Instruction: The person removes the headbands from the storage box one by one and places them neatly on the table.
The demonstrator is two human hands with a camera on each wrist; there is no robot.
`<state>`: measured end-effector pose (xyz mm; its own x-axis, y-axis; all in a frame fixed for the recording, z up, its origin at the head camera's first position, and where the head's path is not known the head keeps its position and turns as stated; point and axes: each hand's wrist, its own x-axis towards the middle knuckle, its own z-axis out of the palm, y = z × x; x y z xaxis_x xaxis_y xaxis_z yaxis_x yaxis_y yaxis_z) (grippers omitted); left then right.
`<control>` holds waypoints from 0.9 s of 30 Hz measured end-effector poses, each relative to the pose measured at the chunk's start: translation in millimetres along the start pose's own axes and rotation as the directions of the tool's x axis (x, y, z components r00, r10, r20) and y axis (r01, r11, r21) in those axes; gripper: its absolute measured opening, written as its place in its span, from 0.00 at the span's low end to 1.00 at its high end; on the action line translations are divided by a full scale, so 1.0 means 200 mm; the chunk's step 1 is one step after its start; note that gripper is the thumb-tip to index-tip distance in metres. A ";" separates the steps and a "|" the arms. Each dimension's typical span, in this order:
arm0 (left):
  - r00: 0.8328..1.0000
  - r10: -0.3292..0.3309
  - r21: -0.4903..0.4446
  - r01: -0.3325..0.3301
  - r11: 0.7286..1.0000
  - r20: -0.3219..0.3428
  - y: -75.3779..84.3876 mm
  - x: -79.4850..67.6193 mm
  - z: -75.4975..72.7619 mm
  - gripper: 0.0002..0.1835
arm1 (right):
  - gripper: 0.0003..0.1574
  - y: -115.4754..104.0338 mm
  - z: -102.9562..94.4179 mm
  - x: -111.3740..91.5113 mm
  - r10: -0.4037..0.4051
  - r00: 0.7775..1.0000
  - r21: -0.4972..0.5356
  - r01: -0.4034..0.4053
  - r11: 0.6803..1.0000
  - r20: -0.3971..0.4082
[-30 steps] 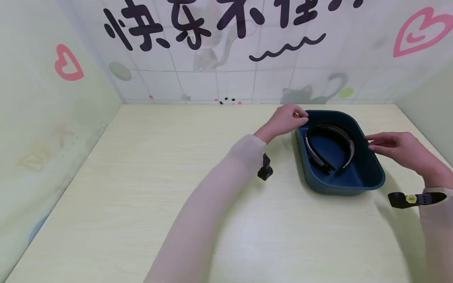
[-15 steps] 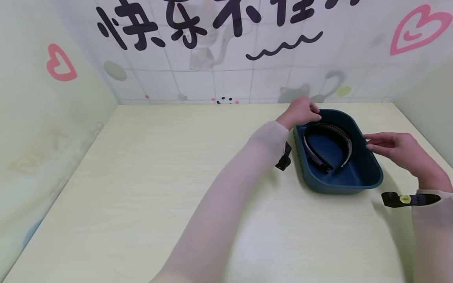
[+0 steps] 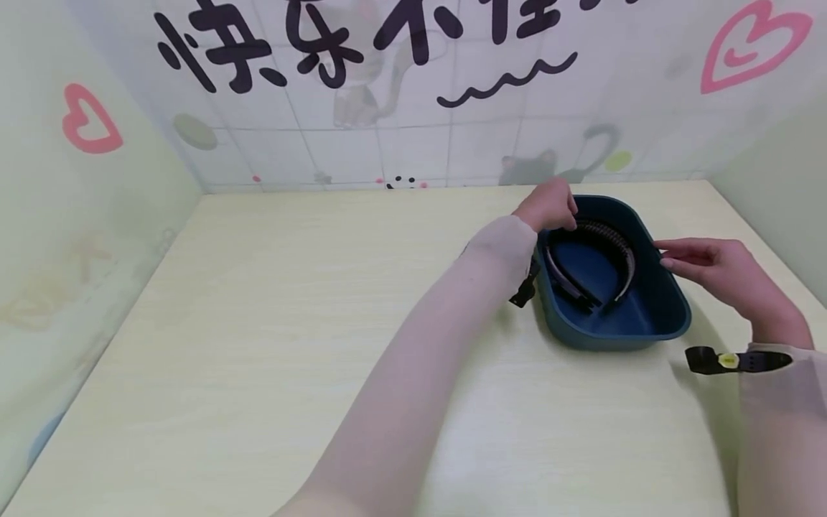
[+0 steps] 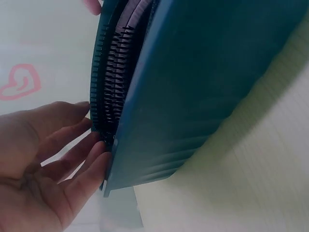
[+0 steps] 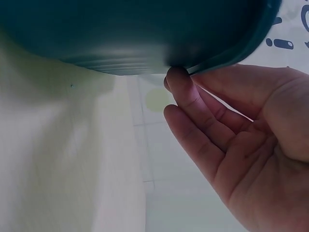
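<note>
On the pale bench (image 3: 323, 323), right of centre, a blue bin (image 3: 610, 344) pinched by the right grip (image 3: 711, 271) holds headbands (image 3: 607, 230), and the left grip (image 3: 549, 203), narrow at their upper left, its hold impossible to tell, could drag several out if teeth (image 4: 116, 79) interlock.

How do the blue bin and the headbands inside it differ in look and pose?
Colour: the blue bin is plain dark blue; the headbands are mostly black with pale purplish parts.
Shape: the blue bin is a deep tub with rounded corners; the headbands are thin, curved bands with comb-like teeth.
Pose: the blue bin stands on the table; the headbands lie within it.
Shared: both look largely dark.
</note>
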<state>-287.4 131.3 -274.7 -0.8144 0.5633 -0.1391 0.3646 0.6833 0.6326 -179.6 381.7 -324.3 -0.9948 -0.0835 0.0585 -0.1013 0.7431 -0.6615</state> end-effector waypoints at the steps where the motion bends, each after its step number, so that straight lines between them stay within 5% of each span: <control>1: 1.000 -0.016 -0.001 0.016 1.000 -0.005 0.00 0.00 0.00 0.19 | 0.28 -0.03 0.00 -0.01 -0.002 1.000 -0.001 0.002 1.000 -0.003; 8: 0.999 -0.031 0.026 0.031 0.999 0.008 0.00 0.01 0.01 0.22 | 0.28 -0.08 0.00 -0.02 0.005 1.000 0.023 -0.005 1.000 0.004; 12: 0.997 -0.073 0.047 0.074 0.996 -0.027 0.00 -0.01 0.01 0.09 | 0.28 -0.08 0.00 -0.02 0.002 1.000 0.028 -0.002 1.000 0.009; 15: 0.995 -0.083 0.048 0.086 0.995 -0.056 0.01 -0.02 0.01 0.15 | 0.29 -0.08 -0.01 -0.02 0.010 1.000 0.030 -0.010 0.999 0.014; 22: 0.996 -0.049 0.012 0.050 0.999 -0.071 0.01 -0.02 0.02 0.09 | 0.31 -0.07 -0.01 -0.03 0.025 1.000 0.032 -0.025 0.999 0.016; 27: 0.997 -0.048 -0.026 0.046 0.999 -0.068 0.02 -0.02 -0.01 0.19 | 0.31 -0.06 -0.02 -0.04 0.025 1.000 0.033 -0.025 0.999 0.013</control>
<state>-282.1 131.4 -270.1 -0.8598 0.4970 -0.1172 0.3148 0.6966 0.6447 -171.1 375.4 -314.5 -0.9967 -0.0739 0.0324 -0.0759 0.7224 -0.6873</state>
